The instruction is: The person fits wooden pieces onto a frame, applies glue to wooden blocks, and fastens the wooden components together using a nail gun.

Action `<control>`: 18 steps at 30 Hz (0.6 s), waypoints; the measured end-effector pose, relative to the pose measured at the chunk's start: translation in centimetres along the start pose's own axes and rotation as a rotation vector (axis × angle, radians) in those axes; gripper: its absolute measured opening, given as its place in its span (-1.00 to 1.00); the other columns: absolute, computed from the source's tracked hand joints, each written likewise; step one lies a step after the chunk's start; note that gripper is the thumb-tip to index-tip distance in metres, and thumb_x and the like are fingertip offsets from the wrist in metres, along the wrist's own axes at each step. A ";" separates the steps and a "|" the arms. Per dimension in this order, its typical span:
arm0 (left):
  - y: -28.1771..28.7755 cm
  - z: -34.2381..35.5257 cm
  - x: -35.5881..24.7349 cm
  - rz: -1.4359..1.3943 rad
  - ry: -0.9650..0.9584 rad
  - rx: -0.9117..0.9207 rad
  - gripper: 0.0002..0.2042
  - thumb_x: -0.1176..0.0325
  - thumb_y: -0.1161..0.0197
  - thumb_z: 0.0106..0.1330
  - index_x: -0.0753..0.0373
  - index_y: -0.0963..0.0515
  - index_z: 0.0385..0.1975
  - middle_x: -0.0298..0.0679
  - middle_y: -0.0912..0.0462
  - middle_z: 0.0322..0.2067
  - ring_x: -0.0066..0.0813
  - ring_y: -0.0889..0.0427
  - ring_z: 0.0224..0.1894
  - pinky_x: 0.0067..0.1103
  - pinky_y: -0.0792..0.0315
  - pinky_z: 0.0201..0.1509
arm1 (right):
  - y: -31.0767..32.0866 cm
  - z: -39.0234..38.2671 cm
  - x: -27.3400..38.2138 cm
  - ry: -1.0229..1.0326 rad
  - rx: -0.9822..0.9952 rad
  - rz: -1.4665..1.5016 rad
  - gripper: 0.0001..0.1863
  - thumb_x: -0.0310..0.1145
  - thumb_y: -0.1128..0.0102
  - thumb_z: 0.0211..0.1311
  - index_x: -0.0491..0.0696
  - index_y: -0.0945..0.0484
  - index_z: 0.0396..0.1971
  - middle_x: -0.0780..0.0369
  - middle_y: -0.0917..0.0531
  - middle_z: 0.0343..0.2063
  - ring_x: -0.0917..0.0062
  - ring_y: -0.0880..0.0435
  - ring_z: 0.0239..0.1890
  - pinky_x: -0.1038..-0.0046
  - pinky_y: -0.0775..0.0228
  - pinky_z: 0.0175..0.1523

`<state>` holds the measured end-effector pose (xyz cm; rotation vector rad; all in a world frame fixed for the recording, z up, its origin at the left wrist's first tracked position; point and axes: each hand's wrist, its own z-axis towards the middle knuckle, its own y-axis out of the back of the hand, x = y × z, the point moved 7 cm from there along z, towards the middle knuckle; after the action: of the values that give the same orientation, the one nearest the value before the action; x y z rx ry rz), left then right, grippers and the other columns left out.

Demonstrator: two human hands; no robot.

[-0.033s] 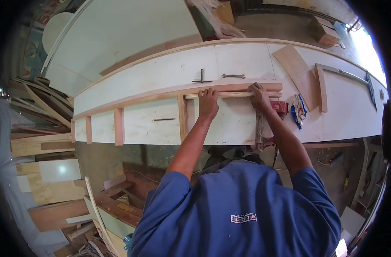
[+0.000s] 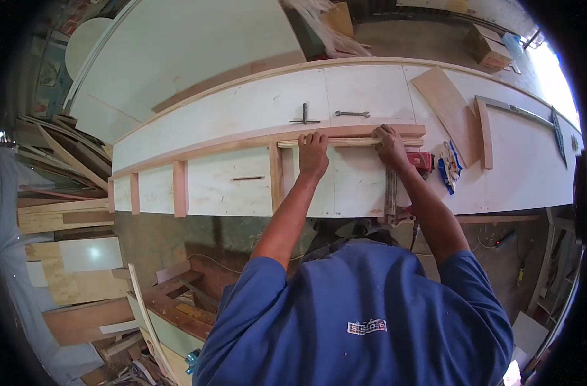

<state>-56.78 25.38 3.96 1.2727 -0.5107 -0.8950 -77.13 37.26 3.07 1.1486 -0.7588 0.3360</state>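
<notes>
from here, the left hand (image 2: pixel 313 157) and right hand (image 2: pixel 390 147) each maintain a closed grip on the plywood strip (image 2: pixel 351 142), positioned along the long wooden rail (image 2: pixel 229 142) on the white tabletop (image 2: pixel 370 91).

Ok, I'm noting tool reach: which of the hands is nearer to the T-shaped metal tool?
Left. The left hand is just on the person's side of the T-shaped metal tool, fingers over the wooden strips; the right hand is farther off, to its right.

Two hands (image 2: pixel 313 155), one wrench (image 2: pixel 352 114), seemingly four crosspieces (image 2: pixel 180 188).
</notes>
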 end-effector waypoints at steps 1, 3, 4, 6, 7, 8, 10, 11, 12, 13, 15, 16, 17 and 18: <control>0.0 -0.1 0.2 0.006 -0.001 0.016 -0.71 0.58 -0.18 0.10 0.24 -0.55 -0.14 -0.16 -0.52 -0.16 -0.20 -0.50 0.00 -0.23 -0.22 0.26 | -0.1 0.2 0.2 0.007 0.003 0.006 -0.72 -0.60 -0.31 -0.04 -0.12 -0.56 -0.25 0.08 -0.60 -0.17 0.06 -0.58 0.04 0.13 -0.42 0.12; 0.3 -0.5 0.6 0.012 0.001 -0.010 -0.72 0.57 -0.18 0.10 0.24 -0.55 -0.15 -0.17 -0.52 -0.15 -0.20 -0.50 0.00 -0.23 -0.22 0.27 | -0.4 0.6 0.6 0.002 0.040 0.062 -0.70 -0.59 -0.32 -0.05 -0.12 -0.57 -0.23 0.09 -0.60 -0.17 0.07 -0.57 0.06 0.14 -0.40 0.15; 0.6 -0.7 0.6 0.008 -0.004 -0.034 -0.72 0.57 -0.18 0.10 0.24 -0.56 -0.16 -0.17 -0.53 -0.14 -0.21 -0.50 0.01 -0.23 -0.22 0.27 | -0.5 0.7 0.5 0.006 0.042 0.063 -0.70 -0.59 -0.32 -0.05 -0.12 -0.57 -0.23 0.09 -0.60 -0.17 0.07 -0.57 0.06 0.14 -0.40 0.15; 0.4 -0.8 0.7 0.006 0.003 -0.024 -0.74 0.56 -0.18 0.11 0.24 -0.56 -0.17 -0.16 -0.53 -0.14 -0.20 -0.50 0.01 -0.22 -0.22 0.27 | -0.5 0.7 0.3 0.010 0.058 -0.005 -0.68 -0.58 -0.33 -0.07 -0.11 -0.58 -0.22 0.10 -0.60 -0.15 0.08 -0.57 0.06 0.16 -0.41 0.15; 0.5 -0.5 0.8 0.002 0.005 -0.014 -0.76 0.55 -0.18 0.13 0.24 -0.56 -0.17 -0.15 -0.53 -0.14 -0.19 -0.50 0.02 -0.21 -0.22 0.28 | -0.4 0.7 0.3 0.015 0.060 -0.005 -0.68 -0.58 -0.33 -0.07 -0.11 -0.58 -0.22 0.10 -0.60 -0.15 0.08 -0.57 0.06 0.16 -0.41 0.15; 0.7 -0.5 1.0 0.003 0.009 -0.016 -0.76 0.55 -0.18 0.13 0.24 -0.56 -0.17 -0.15 -0.53 -0.14 -0.19 -0.50 0.02 -0.21 -0.22 0.28 | -0.2 0.4 0.2 -0.003 0.040 -0.047 -0.67 -0.57 -0.33 -0.07 -0.11 -0.58 -0.20 0.10 -0.61 -0.14 0.08 -0.57 0.05 0.16 -0.41 0.15; 1.4 -0.9 1.5 -0.093 0.062 -0.036 -0.77 0.47 -0.24 0.17 0.26 -0.56 -0.16 -0.12 -0.53 -0.13 -0.15 -0.50 0.05 -0.18 -0.24 0.27 | 0.5 -0.2 -0.5 -0.019 0.024 -0.092 -0.66 -0.56 -0.33 -0.06 -0.11 -0.59 -0.19 0.11 -0.61 -0.13 0.09 -0.57 0.05 0.17 -0.41 0.15; 1.5 -1.4 2.0 -0.095 0.064 -0.035 -0.77 0.47 -0.24 0.17 0.26 -0.56 -0.16 -0.12 -0.53 -0.13 -0.15 -0.50 0.05 -0.18 -0.24 0.27 | 1.2 -0.8 -1.4 -0.032 0.003 -0.099 -0.65 -0.54 -0.33 -0.06 -0.10 -0.60 -0.17 0.13 -0.61 -0.14 0.11 -0.57 0.07 0.13 -0.39 0.16; 2.4 -2.1 3.3 -0.122 0.135 -0.130 -0.76 0.43 -0.28 0.17 0.27 -0.56 -0.15 -0.10 -0.54 -0.11 -0.11 -0.50 0.06 -0.16 -0.27 0.25 | 1.5 -1.3 -2.1 -0.045 -0.017 -0.105 -0.64 -0.53 -0.33 -0.05 -0.08 -0.61 -0.16 0.14 -0.61 -0.15 0.12 -0.57 0.08 0.09 -0.38 0.17; 3.4 -3.0 4.9 -0.146 0.203 -0.224 -0.74 0.38 -0.32 0.18 0.28 -0.56 -0.14 -0.09 -0.54 -0.09 -0.08 -0.51 0.06 -0.14 -0.30 0.23 | 1.4 -1.5 -1.8 -0.047 -0.015 -0.104 -0.64 -0.53 -0.33 -0.05 -0.08 -0.61 -0.16 0.14 -0.61 -0.15 0.12 -0.57 0.08 0.09 -0.38 0.17; 3.9 -5.7 9.3 -0.142 0.367 -0.190 -0.70 0.32 -0.37 0.17 0.26 -0.57 -0.13 -0.07 -0.56 -0.08 -0.05 -0.54 0.05 -0.14 -0.35 0.20 | 1.7 -1.5 -1.0 -0.039 -0.037 -0.168 -0.66 -0.51 -0.34 -0.02 -0.07 -0.63 -0.15 0.15 -0.61 -0.14 0.12 -0.56 0.06 0.11 -0.38 0.16; 3.9 -7.3 11.5 -0.141 0.528 -0.157 -0.67 0.25 -0.42 0.16 0.24 -0.58 -0.12 -0.06 -0.59 -0.08 -0.03 -0.56 0.04 -0.13 -0.41 0.16 | 1.5 -1.3 -0.8 -0.041 -0.038 -0.172 -0.66 -0.51 -0.34 -0.02 -0.07 -0.63 -0.15 0.15 -0.61 -0.14 0.12 -0.56 0.06 0.11 -0.38 0.16; 4.0 -8.2 12.0 -0.148 0.524 -0.153 -0.67 0.25 -0.42 0.16 0.24 -0.58 -0.12 -0.06 -0.59 -0.08 -0.03 -0.56 0.04 -0.13 -0.41 0.16 | 1.2 -1.0 -0.9 -0.042 -0.046 -0.175 -0.67 -0.50 -0.34 0.00 -0.06 -0.64 -0.15 0.15 -0.61 -0.15 0.14 -0.56 0.06 0.12 -0.39 0.16; 3.8 -9.3 12.8 -0.140 0.600 -0.109 -0.64 0.24 -0.45 0.14 0.24 -0.57 -0.11 -0.07 -0.58 -0.09 -0.01 -0.57 0.02 -0.12 -0.41 0.15 | 0.9 -0.9 -1.0 -0.042 -0.055 -0.178 -0.68 -0.49 -0.35 0.01 -0.05 -0.65 -0.16 0.16 -0.61 -0.15 0.15 -0.56 0.05 0.13 -0.39 0.17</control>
<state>-41.17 20.77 3.40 1.4077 0.1007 -0.6002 -78.03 38.51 2.83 1.1650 -0.6928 0.1419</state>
